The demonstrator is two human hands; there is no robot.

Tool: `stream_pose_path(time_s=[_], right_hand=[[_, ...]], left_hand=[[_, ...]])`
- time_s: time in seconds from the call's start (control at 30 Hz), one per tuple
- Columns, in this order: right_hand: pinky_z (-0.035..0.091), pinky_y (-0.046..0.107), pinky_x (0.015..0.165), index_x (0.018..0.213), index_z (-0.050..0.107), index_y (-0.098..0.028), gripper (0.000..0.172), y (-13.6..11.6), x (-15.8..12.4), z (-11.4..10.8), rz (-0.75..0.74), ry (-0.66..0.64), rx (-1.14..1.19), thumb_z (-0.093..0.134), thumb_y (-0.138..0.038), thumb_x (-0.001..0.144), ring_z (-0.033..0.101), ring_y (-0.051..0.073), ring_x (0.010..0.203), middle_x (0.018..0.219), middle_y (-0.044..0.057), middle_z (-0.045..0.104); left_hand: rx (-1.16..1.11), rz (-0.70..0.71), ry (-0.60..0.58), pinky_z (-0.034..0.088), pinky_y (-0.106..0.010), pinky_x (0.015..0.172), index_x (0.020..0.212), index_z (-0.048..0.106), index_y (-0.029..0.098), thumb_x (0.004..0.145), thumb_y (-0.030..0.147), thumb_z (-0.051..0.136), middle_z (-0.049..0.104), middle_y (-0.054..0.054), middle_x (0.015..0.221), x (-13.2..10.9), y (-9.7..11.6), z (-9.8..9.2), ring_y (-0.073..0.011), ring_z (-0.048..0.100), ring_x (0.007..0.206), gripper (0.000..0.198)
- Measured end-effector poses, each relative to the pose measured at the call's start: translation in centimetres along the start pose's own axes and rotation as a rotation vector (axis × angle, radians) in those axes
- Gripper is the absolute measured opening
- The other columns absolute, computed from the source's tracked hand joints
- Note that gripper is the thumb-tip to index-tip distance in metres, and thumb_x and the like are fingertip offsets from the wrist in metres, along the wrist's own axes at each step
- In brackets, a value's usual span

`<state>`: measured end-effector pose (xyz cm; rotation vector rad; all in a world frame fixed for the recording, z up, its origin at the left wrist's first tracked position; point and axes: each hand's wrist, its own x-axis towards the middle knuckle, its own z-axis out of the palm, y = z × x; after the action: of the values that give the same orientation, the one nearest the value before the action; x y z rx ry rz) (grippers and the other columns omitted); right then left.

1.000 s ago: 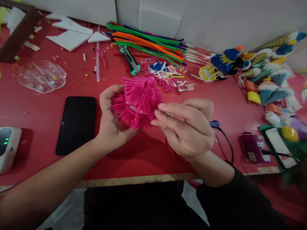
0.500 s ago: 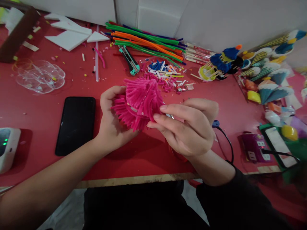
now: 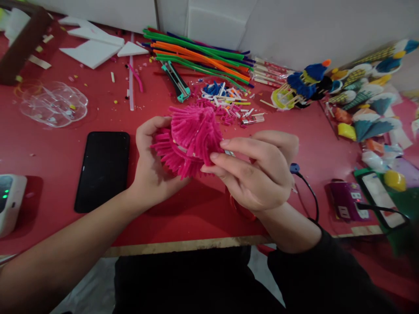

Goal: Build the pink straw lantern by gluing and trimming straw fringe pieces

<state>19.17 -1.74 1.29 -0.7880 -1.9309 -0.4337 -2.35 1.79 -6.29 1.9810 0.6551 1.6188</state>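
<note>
A bright pink fuzzy ball of short pipe-cleaner pieces (image 3: 190, 137) is held above the red table (image 3: 196, 209). My left hand (image 3: 151, 168) cups it from the left and underneath, fingers curled round it. My right hand (image 3: 258, 172) reaches in from the right, its fingertips pressed against the ball's right side. A small pale piece shows between those fingers and the ball; I cannot make out what it is.
A black phone (image 3: 103, 170) lies left of my hands. Behind are long coloured pipe cleaners (image 3: 199, 56), a teal box cutter (image 3: 176, 82), cut scraps (image 3: 225, 102), white foam pieces (image 3: 93, 48) and a clear plastic tray (image 3: 52, 104). Craft birds (image 3: 307, 83), a purple power strip (image 3: 347, 205) and cable sit right.
My right hand has shifted slightly up and left against the pink ball. The left hand and the ball have barely moved.
</note>
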Motion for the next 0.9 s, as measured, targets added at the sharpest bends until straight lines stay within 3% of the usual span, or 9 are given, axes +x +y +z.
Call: stream_pose_path(time_s=[0.2,0.43,0.67,0.8,0.9], right_hand=[[0.058,0.032,0.076,0.093,0.077,-0.028,0.014,0.01,0.18,-0.09,-0.022,-0.008,-0.042,0.079,-0.041,0.089,0.066,0.016,0.079,0.092,-0.001,0.078],[0.058,0.033,0.078,0.093,0.075,-0.031,0.012,0.02,0.11,0.09,-0.010,0.002,-0.070,0.078,-0.042,0.089,0.067,0.016,0.080,0.092,-0.003,0.077],[0.057,0.034,0.080,0.097,0.074,-0.026,0.015,-0.13,0.18,0.48,-0.056,0.049,0.003,0.080,-0.036,0.087,0.068,0.017,0.085,0.097,-0.001,0.077],[0.056,0.032,0.078,0.094,0.076,-0.020,0.009,-0.43,0.36,0.26,-0.073,0.051,0.028,0.079,-0.019,0.085,0.066,0.015,0.082,0.092,0.001,0.076],[0.057,0.030,0.074,0.093,0.077,-0.021,0.010,-0.56,0.56,0.07,-0.091,0.029,-0.009,0.080,-0.018,0.085,0.065,0.013,0.078,0.090,-0.001,0.075]], left_hand=[[-0.077,-0.098,0.068,0.043,-0.071,0.119,0.143,0.043,0.036,0.030,0.063,0.101,0.045,-0.004,0.133,-0.14,0.16,0.22,-0.0327,0.059,0.126,0.130],[-0.007,0.011,0.001,0.050,-0.061,0.116,0.152,0.034,0.036,0.042,0.071,0.095,0.041,-0.006,0.139,-0.04,0.12,0.18,-0.0294,0.056,0.129,0.131],[-0.068,-0.106,0.086,0.041,-0.072,0.119,0.141,0.044,0.033,0.024,0.061,0.103,0.045,-0.004,0.132,-0.30,-0.25,0.16,-0.0326,0.058,0.125,0.134],[-0.013,-0.054,0.068,0.046,-0.069,0.117,0.145,0.041,0.032,0.033,0.062,0.102,0.044,-0.004,0.134,-0.38,-0.47,-0.02,-0.0313,0.058,0.126,0.130],[0.075,0.026,0.011,0.051,-0.063,0.114,0.152,0.034,0.033,0.046,0.066,0.098,0.041,-0.006,0.139,-0.24,-0.44,-0.13,-0.0293,0.056,0.130,0.128]])
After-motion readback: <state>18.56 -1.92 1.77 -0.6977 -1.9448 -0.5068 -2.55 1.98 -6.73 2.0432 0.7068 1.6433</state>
